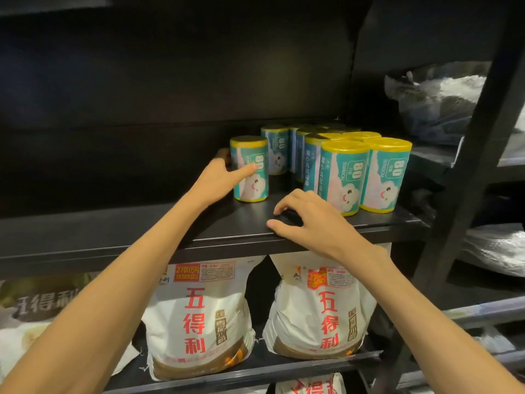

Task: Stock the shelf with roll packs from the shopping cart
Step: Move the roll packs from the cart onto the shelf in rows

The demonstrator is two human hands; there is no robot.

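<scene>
A cluster of teal roll packs [335, 157] with yellow caps is seen standing upright at the right end of a dark shelf [142, 226], packed closely in rows that run back toward the rear wall. One further roll pack [250, 169] stands upright and slightly apart to the left of the cluster, with a gap of bare shelf between it and its neighbours. Part of the stocking is judged to be done, since roughly ten packs are already in place; much of the shelf to the left is unfilled, and how many packs are left cannot be told, as the shopping cart is not in view.

The lone pack is touched on its left side by the left hand [224, 177], whose arm is stretched forward and up. The thumb is laid straight across the label, while the other fingers are hidden behind the pack, so whether it is gripped or only steadied cannot be told. The right hand [306, 220] is held low at the shelf's front edge, empty, its fingers loosely curled with the tips resting on the surface.

On the shelf below, two white sacks [315, 305] printed in red characters are shown standing side by side. Bagged goods [431, 103] are visible on the neighbouring rack at right.
</scene>
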